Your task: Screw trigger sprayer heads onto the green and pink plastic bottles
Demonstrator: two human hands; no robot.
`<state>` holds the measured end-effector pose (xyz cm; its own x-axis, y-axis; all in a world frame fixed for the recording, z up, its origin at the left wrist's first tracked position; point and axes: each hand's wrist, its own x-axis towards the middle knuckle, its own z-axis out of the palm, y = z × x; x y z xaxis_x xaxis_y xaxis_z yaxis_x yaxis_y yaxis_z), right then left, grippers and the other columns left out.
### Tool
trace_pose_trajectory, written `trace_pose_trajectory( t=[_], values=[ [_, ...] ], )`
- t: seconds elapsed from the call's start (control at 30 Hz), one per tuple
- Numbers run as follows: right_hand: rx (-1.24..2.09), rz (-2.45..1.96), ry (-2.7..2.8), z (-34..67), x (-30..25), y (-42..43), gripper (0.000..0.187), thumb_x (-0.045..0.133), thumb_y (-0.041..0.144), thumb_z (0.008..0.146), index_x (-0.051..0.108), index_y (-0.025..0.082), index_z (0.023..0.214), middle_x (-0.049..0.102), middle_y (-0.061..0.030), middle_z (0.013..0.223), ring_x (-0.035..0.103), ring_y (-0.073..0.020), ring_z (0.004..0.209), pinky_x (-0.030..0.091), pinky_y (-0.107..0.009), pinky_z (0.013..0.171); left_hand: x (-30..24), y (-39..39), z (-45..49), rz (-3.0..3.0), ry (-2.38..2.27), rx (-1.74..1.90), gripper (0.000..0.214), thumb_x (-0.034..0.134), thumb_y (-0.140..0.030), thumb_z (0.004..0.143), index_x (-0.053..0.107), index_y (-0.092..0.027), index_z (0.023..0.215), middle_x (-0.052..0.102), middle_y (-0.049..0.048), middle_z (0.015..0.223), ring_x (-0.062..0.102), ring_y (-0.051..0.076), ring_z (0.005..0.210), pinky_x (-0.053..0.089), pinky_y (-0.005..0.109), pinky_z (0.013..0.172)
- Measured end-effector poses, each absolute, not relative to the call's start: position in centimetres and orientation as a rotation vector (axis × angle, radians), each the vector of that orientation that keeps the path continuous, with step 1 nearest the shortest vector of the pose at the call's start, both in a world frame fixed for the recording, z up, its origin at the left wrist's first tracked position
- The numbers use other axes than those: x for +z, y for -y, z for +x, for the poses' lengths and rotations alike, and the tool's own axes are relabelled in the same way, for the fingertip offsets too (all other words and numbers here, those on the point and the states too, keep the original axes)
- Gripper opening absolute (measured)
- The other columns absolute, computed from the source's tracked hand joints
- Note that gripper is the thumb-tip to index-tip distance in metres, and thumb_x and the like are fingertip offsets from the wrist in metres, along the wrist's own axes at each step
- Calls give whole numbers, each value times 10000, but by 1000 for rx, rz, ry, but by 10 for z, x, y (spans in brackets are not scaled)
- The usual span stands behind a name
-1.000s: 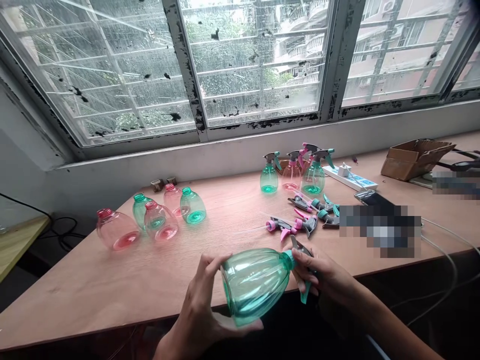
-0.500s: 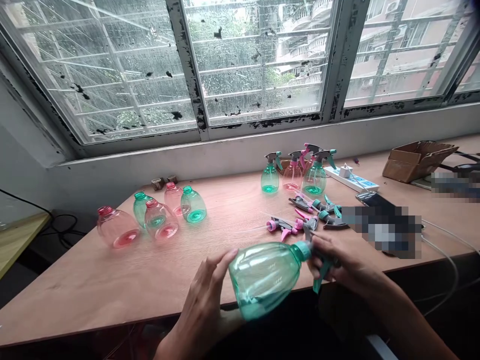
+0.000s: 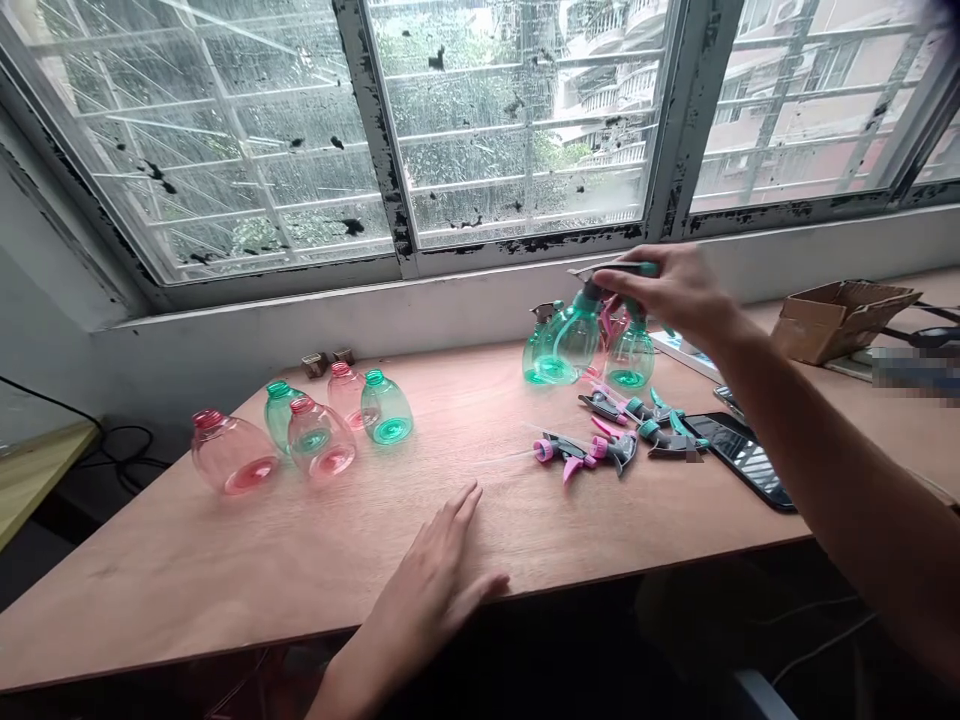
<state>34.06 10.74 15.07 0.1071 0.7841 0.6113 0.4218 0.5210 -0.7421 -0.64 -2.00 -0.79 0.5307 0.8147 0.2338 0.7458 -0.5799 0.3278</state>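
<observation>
My right hand [image 3: 660, 285] grips a green spray bottle [image 3: 571, 340] by its sprayer head, at the back of the table. The bottle tilts slightly and stands in front of another green spray bottle [image 3: 531, 360] and mostly hides a pink one. To its right is a further green spray bottle [image 3: 631, 358]. I cannot tell whether the held bottle touches the table. My left hand [image 3: 435, 565] lies at the table's front edge, fingers stretched out, holding nothing. Loose pink and grey trigger sprayers [image 3: 574, 452] and teal ones [image 3: 664, 430] lie between the hands.
Several capless bottles, pink [image 3: 236, 455] and green [image 3: 387, 410], stand on the left of the wooden table [image 3: 300, 560]. A phone [image 3: 742, 460], a white power strip [image 3: 686, 352] and a cardboard box [image 3: 836, 325] are on the right. Behind runs the window wall [image 3: 450, 305].
My right hand has carried the green spray bottle from the front edge to the back group. My left hand has let go of the bottle and come down onto the table edge.
</observation>
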Motion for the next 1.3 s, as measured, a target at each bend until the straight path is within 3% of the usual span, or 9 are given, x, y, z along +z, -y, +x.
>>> trace_pose_trajectory(
  t=[0.17, 0.33, 0.6, 0.87, 0.97, 1.07, 1.17, 1.23, 1.3],
  values=[
    [110, -1517, 1728, 335, 132, -175, 293, 675, 380, 867, 762, 112, 949, 775, -79, 777, 683, -160, 618, 476, -217, 526, -2, 22, -5, 2567, -1344, 494, 679, 576, -438, 942, 288, -272, 1535, 420, 99, 1567, 426, 315, 1418, 392, 516, 1153],
    [16, -1691, 1795, 334, 116, -207, 208, 646, 286, 807, 779, 130, 834, 770, -74, 699, 676, -204, 636, 442, -244, 539, -1, 22, -5, 2562, -1330, 463, 648, 580, -428, 941, 326, -278, 1518, 467, 97, 1537, 463, 313, 1392, 408, 508, 1142],
    [-194, -1796, 1816, 335, 108, -217, 363, 630, 414, 837, 745, 180, 1089, 775, -118, 987, 685, -296, 930, 468, -314, 716, -1, 22, -4, 2534, -1290, 509, 606, 611, -392, 929, 389, -293, 1484, 529, 88, 1487, 500, 315, 1357, 413, 508, 1136],
    [-234, -1793, 1854, 336, 99, -208, 472, 569, 522, 913, 644, 157, 1204, 748, -155, 1040, 679, -312, 947, 488, -346, 728, 19, 9, -20, 2332, -1252, 687, 622, 586, -429, 945, 332, -330, 1504, 389, 69, 1586, 380, 276, 1449, 392, 454, 1160],
    [-235, -1787, 1860, 337, 98, -201, 529, 526, 554, 938, 583, 142, 1265, 754, -150, 985, 681, -330, 944, 500, -360, 715, 43, -12, -40, 2356, -1453, 937, 624, 571, -447, 950, 323, -287, 1500, 373, 107, 1584, 333, 302, 1468, 316, 518, 1183],
    [-335, -1769, 1826, 337, 98, -181, 609, 481, 574, 953, 483, 120, 1359, 697, -197, 1161, 655, -368, 1018, 521, -412, 753, 71, -41, -59, 2410, -1649, 1088, 628, 540, -485, 956, 319, -246, 1493, 415, 130, 1550, 350, 313, 1454, 321, 515, 1170],
    [-629, -1649, 1796, 342, 89, -143, 678, 415, 548, 980, 358, 60, 1448, 493, -272, 1416, 526, -429, 1219, 512, -499, 860, 93, -72, -69, 2563, -1791, 988, 643, 493, -517, 961, 311, -191, 1485, 403, 151, 1548, 317, 323, 1464, 320, 500, 1162],
    [-701, -1564, 1866, 350, 70, -114, 592, 375, 466, 1006, 365, 82, 1456, 452, -246, 1460, 469, -415, 1287, 477, -518, 948, 100, -92, -71, 2666, -1849, 828, 654, 483, -516, 957, 319, -156, 1477, 409, 167, 1535, 315, 319, 1459, 325, 478, 1154],
    [-663, -1599, 2010, 363, 40, -88, 463, 348, 388, 1006, 505, 143, 1367, 566, -206, 1354, 540, -403, 1207, 488, -531, 924, 101, -110, -70, 2701, -1876, 766, 661, 511, -498, 941, 348, -119, 1458, 425, 187, 1514, 251, 326, 1479, 288, 478, 1167]
  ],
)
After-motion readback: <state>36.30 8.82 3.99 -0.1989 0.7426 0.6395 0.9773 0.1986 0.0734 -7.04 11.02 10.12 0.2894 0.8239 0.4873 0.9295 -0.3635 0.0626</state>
